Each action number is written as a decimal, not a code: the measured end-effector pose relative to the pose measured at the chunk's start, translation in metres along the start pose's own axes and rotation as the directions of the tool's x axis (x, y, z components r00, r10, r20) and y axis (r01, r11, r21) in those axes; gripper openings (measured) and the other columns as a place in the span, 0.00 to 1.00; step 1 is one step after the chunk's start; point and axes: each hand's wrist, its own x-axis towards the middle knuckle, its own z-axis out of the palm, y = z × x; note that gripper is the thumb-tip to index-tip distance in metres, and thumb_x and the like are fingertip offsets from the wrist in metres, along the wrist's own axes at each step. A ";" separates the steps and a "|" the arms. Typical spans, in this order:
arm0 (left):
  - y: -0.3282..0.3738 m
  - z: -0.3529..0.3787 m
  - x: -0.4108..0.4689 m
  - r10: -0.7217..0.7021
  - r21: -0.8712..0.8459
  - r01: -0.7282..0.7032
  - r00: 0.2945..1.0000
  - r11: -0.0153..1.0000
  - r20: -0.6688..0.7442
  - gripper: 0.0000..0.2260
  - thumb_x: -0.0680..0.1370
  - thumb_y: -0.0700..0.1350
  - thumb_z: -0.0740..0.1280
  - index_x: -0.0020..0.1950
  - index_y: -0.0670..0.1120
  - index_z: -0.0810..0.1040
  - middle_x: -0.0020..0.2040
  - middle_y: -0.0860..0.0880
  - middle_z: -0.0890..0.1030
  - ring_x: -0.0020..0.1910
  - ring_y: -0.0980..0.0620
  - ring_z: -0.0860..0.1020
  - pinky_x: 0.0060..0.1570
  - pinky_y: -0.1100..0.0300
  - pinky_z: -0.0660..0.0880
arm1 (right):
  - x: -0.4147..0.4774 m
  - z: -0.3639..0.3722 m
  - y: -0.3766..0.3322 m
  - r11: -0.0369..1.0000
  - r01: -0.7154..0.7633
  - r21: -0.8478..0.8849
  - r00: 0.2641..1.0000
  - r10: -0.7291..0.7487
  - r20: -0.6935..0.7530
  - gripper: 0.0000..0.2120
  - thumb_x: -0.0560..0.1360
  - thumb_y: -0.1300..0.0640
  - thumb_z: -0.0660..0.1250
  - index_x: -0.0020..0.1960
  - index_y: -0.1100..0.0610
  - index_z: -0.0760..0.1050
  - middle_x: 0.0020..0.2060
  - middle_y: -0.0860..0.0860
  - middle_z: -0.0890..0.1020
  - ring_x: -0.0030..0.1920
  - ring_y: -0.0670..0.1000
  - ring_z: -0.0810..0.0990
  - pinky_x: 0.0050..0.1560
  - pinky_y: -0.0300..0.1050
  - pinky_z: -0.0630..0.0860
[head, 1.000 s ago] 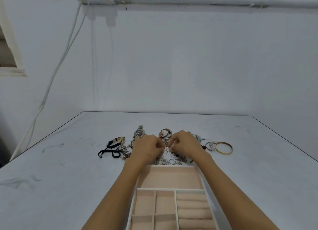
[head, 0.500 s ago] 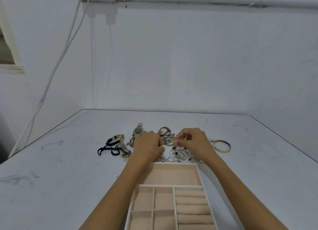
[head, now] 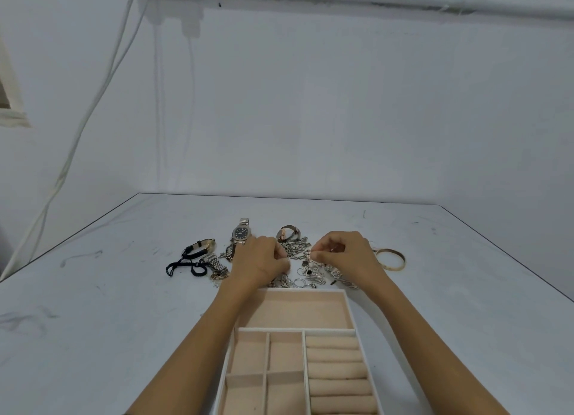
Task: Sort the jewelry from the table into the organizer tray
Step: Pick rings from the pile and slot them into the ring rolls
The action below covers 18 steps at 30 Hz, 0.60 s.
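At a pale tabletop set against a white wall, the sorting looks barely begun. From the left, a black cord bracelet, a small strap watch and a silver link band lie close together, with a dark-dial watch just behind them. The left hand rests knuckles-up on a tangle of chains with its fingers curled under. Its fingertips are hidden, so whether it holds anything cannot be told. A second small watch sits behind the tangle, and loose rings lie at its near side. The right hand pinches a small silver piece between thumb and forefinger at the tangle's edge. A gold bangle lies apart at far right.

The organizer tray, nearest the camera, is bare in every visible compartment: the long far section, the small squares on the left and the padded ring rolls on the right. Its near end runs out of view. On that evidence, all the jewelry is on the tabletop and the whole sort is left to do.

Room is generous. Bare surface stretches to the left and right edges, both well apart from the jewelry, and the far edge lies well behind the watches. The tightest spot is the tray's far rim, where the rings lie just beside it and the left forearm crosses its corner.
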 end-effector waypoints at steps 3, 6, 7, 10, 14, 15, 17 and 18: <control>-0.001 0.001 0.000 0.029 -0.030 -0.030 0.999 0.999 -0.030 0.05 0.75 0.50 0.68 0.40 0.55 0.74 0.43 0.56 0.82 0.50 0.53 0.78 0.58 0.54 0.69 | -0.002 -0.002 -0.002 1.000 -0.005 0.001 1.000 0.005 -0.005 0.02 0.68 0.60 0.76 0.39 0.56 0.83 0.33 0.48 0.83 0.32 0.41 0.77 0.37 0.32 0.72; -0.003 0.002 -0.001 0.021 -0.228 -0.036 0.997 0.973 -0.071 0.06 0.75 0.51 0.70 0.41 0.56 0.75 0.38 0.59 0.79 0.43 0.56 0.78 0.53 0.54 0.71 | -0.004 -0.005 -0.003 1.000 -0.007 0.001 1.000 0.007 -0.007 0.02 0.68 0.60 0.76 0.40 0.56 0.83 0.33 0.47 0.84 0.32 0.41 0.78 0.38 0.32 0.73; -0.004 0.001 -0.002 0.013 -0.302 -0.042 0.995 0.952 -0.099 0.05 0.74 0.51 0.71 0.41 0.55 0.76 0.38 0.59 0.79 0.41 0.57 0.77 0.50 0.55 0.72 | -0.005 -0.006 -0.003 1.000 -0.006 0.006 1.000 0.006 -0.006 0.02 0.68 0.60 0.76 0.39 0.56 0.83 0.33 0.48 0.84 0.32 0.41 0.78 0.38 0.32 0.73; -0.002 -0.007 -0.007 -0.005 -0.440 -0.071 0.985 0.895 -0.170 0.04 0.72 0.50 0.73 0.41 0.55 0.78 0.39 0.58 0.80 0.33 0.58 0.74 0.42 0.54 0.75 | -0.009 -0.010 -0.007 1.000 -0.005 0.028 1.000 0.005 0.000 0.03 0.67 0.62 0.76 0.39 0.58 0.83 0.36 0.52 0.85 0.34 0.43 0.80 0.40 0.35 0.76; 0.008 -0.023 -0.023 0.052 -0.506 -0.142 0.981 0.851 -0.187 0.05 0.70 0.49 0.75 0.41 0.55 0.80 0.39 0.55 0.83 0.31 0.58 0.72 0.39 0.57 0.74 | -0.020 -0.021 -0.014 0.998 0.015 0.067 0.999 -0.017 0.028 0.03 0.67 0.63 0.77 0.39 0.58 0.83 0.33 0.50 0.84 0.33 0.44 0.81 0.39 0.34 0.77; 0.009 -0.026 -0.029 0.078 -0.514 -0.161 0.981 0.842 -0.180 0.05 0.70 0.48 0.75 0.41 0.55 0.81 0.39 0.54 0.83 0.32 0.57 0.72 0.40 0.58 0.74 | -0.023 -0.025 -0.017 0.997 0.021 0.070 0.998 -0.025 0.050 0.03 0.67 0.63 0.77 0.40 0.58 0.83 0.32 0.50 0.84 0.33 0.44 0.81 0.38 0.33 0.76; 0.011 -0.030 -0.044 0.127 -0.531 -0.202 0.976 0.823 -0.175 0.04 0.71 0.48 0.75 0.42 0.54 0.82 0.38 0.58 0.83 0.34 0.59 0.74 0.41 0.62 0.74 | -0.030 -0.031 -0.022 0.998 0.032 0.061 0.993 -0.038 0.110 0.03 0.68 0.63 0.76 0.41 0.59 0.83 0.32 0.51 0.84 0.33 0.44 0.80 0.36 0.31 0.74; 0.013 -0.031 -0.051 0.147 -0.544 -0.217 0.975 0.810 -0.169 0.04 0.71 0.46 0.75 0.42 0.53 0.82 0.37 0.61 0.82 0.34 0.62 0.75 0.40 0.65 0.73 | -0.033 -0.034 -0.025 0.998 0.036 0.054 0.988 -0.044 0.145 0.03 0.68 0.64 0.76 0.41 0.60 0.83 0.32 0.51 0.83 0.34 0.44 0.80 0.36 0.32 0.74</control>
